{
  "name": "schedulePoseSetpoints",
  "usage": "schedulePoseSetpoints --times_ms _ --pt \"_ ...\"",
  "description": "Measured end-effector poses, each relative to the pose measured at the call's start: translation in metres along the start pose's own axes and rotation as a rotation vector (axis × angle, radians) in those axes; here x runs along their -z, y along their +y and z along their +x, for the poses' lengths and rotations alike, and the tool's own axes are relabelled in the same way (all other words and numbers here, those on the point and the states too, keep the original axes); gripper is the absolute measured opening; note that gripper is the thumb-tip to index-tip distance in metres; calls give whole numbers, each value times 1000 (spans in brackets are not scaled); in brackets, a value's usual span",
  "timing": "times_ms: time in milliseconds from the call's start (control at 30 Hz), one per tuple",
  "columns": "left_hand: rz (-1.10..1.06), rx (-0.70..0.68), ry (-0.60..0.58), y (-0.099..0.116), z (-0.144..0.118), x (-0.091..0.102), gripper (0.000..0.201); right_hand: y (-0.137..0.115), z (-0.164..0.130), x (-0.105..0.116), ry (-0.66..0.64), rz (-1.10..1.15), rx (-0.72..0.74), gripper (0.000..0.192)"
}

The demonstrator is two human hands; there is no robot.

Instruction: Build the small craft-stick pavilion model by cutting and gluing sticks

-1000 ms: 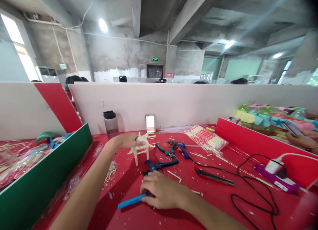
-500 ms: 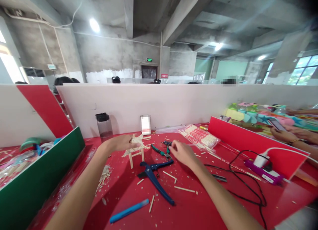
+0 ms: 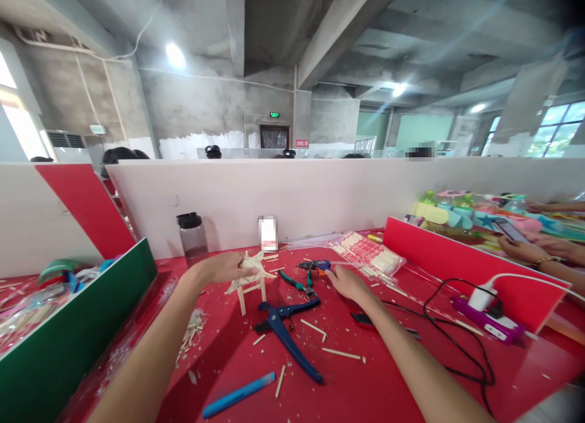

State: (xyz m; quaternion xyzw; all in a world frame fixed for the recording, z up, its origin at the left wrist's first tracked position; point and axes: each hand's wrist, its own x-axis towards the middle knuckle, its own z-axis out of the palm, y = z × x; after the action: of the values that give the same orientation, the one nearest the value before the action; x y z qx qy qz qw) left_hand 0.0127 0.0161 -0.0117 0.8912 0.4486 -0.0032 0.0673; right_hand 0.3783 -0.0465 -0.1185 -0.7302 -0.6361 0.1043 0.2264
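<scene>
A small pavilion model of wooden sticks (image 3: 253, 266) stands on its legs on the red table. My left hand (image 3: 220, 267) is closed on the left side of its roof; some of the fingertips are hidden behind the sticks. To the right, my right hand (image 3: 348, 283) has its fingers curled at the orange trigger and grip of a blue hot glue gun (image 3: 321, 265), whose nozzle points left. Green-handled pliers (image 3: 299, 284) lie just in front of the gun. Nearer to me rests a blue pipe cutter (image 3: 290, 337), with its handles spread.
Loose sticks and scraps litter the red table. A blue marker (image 3: 238, 395) lies at the front, a dark bottle (image 3: 191, 237) at the back. Packed sticks (image 3: 370, 252), a black cord (image 3: 457, 331) and a purple power strip (image 3: 489, 321) are on the right. Low panels (image 3: 475, 270) border the sides.
My right hand has moved slightly right, and the glue gun's blue body now shows beyond the fingers. A dark-and-red tool shows by my right forearm. My left hand stays on the pavilion model.
</scene>
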Motion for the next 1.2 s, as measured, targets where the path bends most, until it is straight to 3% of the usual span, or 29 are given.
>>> schedulePoseSetpoints --times_ms 333,433,567,800,1000,1200 --pt "83 24 85 8 2 -1 57 -33 -17 11 88 612 287 36" --pt "86 36 98 9 3 -2 58 -40 -23 13 34 809 356 40" --pt "82 54 95 12 2 -1 59 -45 -30 15 -37 879 347 43" --pt "70 75 73 10 4 -2 58 -56 -40 19 -108 853 482 45" --pt "64 88 73 8 5 -4 62 -60 -51 14 -10 628 411 44" --pt "62 120 60 11 3 -4 67 -72 -56 -3 122 448 489 40"
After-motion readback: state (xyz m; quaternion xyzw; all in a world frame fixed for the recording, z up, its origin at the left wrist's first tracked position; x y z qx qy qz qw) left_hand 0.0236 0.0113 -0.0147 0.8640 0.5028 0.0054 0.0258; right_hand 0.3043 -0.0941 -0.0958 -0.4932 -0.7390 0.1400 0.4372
